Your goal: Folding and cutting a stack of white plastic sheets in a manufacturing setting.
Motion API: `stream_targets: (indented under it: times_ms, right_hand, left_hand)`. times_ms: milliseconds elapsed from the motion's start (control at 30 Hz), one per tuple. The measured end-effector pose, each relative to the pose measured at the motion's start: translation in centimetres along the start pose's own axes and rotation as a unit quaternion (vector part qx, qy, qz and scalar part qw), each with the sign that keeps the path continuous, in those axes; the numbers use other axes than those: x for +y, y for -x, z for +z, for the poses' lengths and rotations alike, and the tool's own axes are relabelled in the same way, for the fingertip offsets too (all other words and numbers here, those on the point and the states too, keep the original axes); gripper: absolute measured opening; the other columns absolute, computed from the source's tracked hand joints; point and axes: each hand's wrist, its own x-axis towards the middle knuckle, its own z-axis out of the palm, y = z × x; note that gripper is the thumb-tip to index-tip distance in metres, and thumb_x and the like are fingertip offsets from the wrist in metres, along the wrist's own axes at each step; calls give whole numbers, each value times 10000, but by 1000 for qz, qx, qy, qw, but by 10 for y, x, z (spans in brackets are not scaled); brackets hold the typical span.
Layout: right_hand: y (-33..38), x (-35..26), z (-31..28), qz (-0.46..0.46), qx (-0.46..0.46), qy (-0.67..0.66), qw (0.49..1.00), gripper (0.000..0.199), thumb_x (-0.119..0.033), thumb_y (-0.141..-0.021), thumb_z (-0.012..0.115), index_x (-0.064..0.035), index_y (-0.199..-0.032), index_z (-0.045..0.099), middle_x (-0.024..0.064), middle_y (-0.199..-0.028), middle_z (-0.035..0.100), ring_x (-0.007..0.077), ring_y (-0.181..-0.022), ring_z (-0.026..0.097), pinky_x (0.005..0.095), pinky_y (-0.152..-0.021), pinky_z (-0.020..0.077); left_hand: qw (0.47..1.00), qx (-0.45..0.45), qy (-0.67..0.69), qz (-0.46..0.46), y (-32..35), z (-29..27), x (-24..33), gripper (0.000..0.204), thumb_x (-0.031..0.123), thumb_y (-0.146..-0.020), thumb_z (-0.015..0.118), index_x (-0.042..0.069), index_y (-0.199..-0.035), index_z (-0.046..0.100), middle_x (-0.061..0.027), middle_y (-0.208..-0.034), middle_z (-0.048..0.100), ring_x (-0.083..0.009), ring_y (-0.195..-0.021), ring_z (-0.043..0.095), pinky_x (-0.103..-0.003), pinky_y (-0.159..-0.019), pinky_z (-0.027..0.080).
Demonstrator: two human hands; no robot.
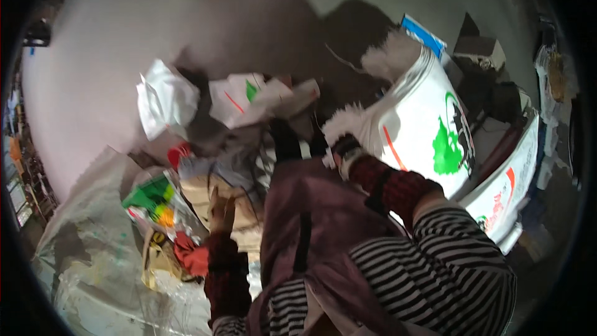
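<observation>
My left hand (pixel 222 210) is over a tan paper-like piece (pixel 198 191) in the pile on my left. Its fingers are stretched out and apart, holding nothing I can see. On the right, my right hand (pixel 344 148) is at the frayed rim of a large white woven sack (pixel 398 130) printed with green and black shapes and a red line. Shadow covers its fingers, so their grip cannot be made out. Beside my left hand are a green, yellow and white plastic packet (pixel 151 200) and a red scrap (pixel 191 254).
A crumpled white bag (pixel 165 99) and a flattened white printed bag (pixel 258 99) lie ahead on the floor. A pale worn sack (pixel 87 230) spreads at lower left. Another white printed sack (pixel 507 180) and a small box (pixel 482 50) stand on the right.
</observation>
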Motion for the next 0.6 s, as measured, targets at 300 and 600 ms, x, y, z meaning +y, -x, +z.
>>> stream_targets:
  times_ms: [300,600]
  right_hand:
    - [12,-6,12,-1,-78,27,997,274,-353,-830,646,-160,-1012,714,83,-1049,694,277,-1044,606,429,-916,421]
    - [12,-9,7,-6,-68,5,998,336,-397,-752,727,-116,-933,693,100,-936,650,289,-959,592,440,-839,439]
  left_hand:
    - [978,-142,98,115,-65,185,43,530,100,-839,668,74,-1355,551,-186,-1285,614,-349,-1151,600,-408,-1012,470]
    - [981,-158,110,31,-90,271,31,334,136,-788,713,90,-1117,677,-87,-939,672,-321,-930,639,-406,-860,524]
